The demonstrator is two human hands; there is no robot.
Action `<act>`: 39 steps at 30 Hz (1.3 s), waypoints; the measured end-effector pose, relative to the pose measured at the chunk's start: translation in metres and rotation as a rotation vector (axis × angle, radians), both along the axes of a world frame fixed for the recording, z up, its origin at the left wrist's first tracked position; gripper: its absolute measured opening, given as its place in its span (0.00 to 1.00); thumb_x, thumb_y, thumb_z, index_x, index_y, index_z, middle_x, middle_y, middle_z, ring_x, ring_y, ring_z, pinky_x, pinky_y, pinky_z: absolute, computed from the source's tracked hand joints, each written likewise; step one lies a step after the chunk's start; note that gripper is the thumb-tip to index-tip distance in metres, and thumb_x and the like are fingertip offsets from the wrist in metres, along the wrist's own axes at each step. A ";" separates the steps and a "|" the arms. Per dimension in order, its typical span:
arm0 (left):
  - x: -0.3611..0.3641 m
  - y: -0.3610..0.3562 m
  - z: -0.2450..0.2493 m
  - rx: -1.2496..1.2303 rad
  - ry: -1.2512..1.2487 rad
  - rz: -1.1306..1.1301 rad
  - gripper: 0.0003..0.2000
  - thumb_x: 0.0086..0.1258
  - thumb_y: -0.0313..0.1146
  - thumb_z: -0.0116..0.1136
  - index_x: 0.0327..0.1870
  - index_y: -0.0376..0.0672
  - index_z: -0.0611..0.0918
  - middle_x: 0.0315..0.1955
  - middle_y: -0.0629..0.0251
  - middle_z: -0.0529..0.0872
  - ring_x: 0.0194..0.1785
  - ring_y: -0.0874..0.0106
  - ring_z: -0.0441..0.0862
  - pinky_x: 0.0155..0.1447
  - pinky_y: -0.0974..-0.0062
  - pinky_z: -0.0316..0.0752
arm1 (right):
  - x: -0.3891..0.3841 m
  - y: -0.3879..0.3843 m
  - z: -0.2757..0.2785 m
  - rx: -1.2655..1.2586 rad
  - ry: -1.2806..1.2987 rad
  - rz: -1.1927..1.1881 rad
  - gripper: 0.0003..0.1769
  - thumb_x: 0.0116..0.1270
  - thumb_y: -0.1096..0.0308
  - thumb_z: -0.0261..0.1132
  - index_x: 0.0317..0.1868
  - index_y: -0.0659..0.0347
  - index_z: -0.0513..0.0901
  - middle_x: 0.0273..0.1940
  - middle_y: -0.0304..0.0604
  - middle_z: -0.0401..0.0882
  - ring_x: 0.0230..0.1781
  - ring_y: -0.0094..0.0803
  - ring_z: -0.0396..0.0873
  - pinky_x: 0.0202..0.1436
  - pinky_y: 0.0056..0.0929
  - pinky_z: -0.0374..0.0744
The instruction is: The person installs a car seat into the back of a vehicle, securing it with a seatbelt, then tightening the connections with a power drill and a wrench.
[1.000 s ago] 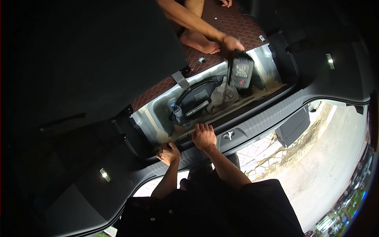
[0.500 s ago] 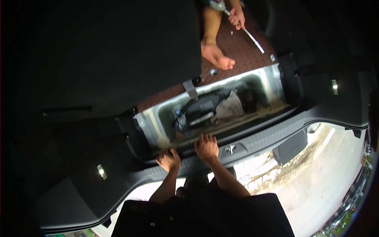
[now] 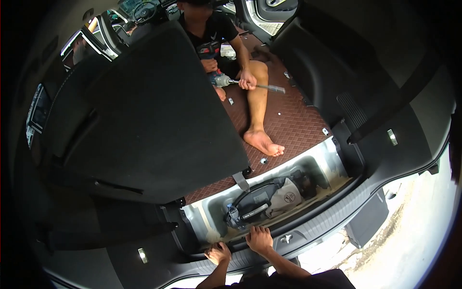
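Observation:
My left hand [image 3: 219, 253] is curled over the black plastic sill trim [image 3: 308, 231] at the rear edge of a car boot. My right hand [image 3: 260, 239] lies flat beside it, fingers spread on the lip of the open floor well [image 3: 327, 166]. In the well lie a grey tool bag [image 3: 286, 197] and a dark jack-like tool [image 3: 250, 208]. Farther in, another person sits on the brown quilted floor mat [image 3: 293, 120], bare foot [image 3: 262, 142] pointing towards the well, holding a power drill with a long bit [image 3: 240, 83].
A large black floor board [image 3: 159, 111] stands tilted up at the left, over the well's left part. Dark side trim [image 3: 337, 62] walls the right. Small screws [image 3: 263, 161] lie on the mat. Pale pavement [image 3: 409, 241] shows outside, lower right.
My view has tilted up into the cabin; both my hands have stayed on the sill. The other person has drawn back from the well and now holds the drill by their knee.

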State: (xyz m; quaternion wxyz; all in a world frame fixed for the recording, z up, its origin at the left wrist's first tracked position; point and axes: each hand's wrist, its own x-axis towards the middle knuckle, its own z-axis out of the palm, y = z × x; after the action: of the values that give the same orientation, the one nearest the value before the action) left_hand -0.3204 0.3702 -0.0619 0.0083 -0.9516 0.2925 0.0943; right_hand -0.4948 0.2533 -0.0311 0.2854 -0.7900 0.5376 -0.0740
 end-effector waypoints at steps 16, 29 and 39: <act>-0.002 0.006 -0.007 -0.013 -0.084 -0.045 0.22 0.75 0.49 0.48 0.38 0.42 0.91 0.40 0.57 0.93 0.48 0.60 0.88 0.70 0.62 0.64 | 0.001 0.006 -0.005 0.102 0.045 -0.006 0.19 0.69 0.56 0.62 0.49 0.64 0.81 0.47 0.52 0.85 0.55 0.49 0.83 0.60 0.48 0.76; 0.007 0.012 -0.020 -0.008 -0.109 -0.074 0.22 0.74 0.50 0.50 0.38 0.43 0.91 0.43 0.57 0.93 0.51 0.61 0.89 0.69 0.62 0.65 | 0.002 0.005 -0.011 0.024 -0.043 0.000 0.19 0.65 0.52 0.68 0.44 0.61 0.83 0.41 0.49 0.87 0.48 0.49 0.85 0.55 0.49 0.79; -0.022 0.013 -0.003 -0.153 -0.040 -0.197 0.20 0.80 0.48 0.48 0.47 0.44 0.89 0.47 0.61 0.91 0.58 0.58 0.83 0.70 0.54 0.62 | -0.198 -0.086 0.029 -0.185 -0.278 -0.198 0.15 0.60 0.64 0.72 0.45 0.60 0.81 0.41 0.55 0.82 0.48 0.56 0.79 0.58 0.52 0.76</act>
State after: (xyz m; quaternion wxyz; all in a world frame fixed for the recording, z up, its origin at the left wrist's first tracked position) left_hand -0.3421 0.3829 -0.0650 -0.0492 -0.9177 0.3907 0.0514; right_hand -0.6923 0.1673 -0.0021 0.2742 -0.7381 0.5591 -0.2595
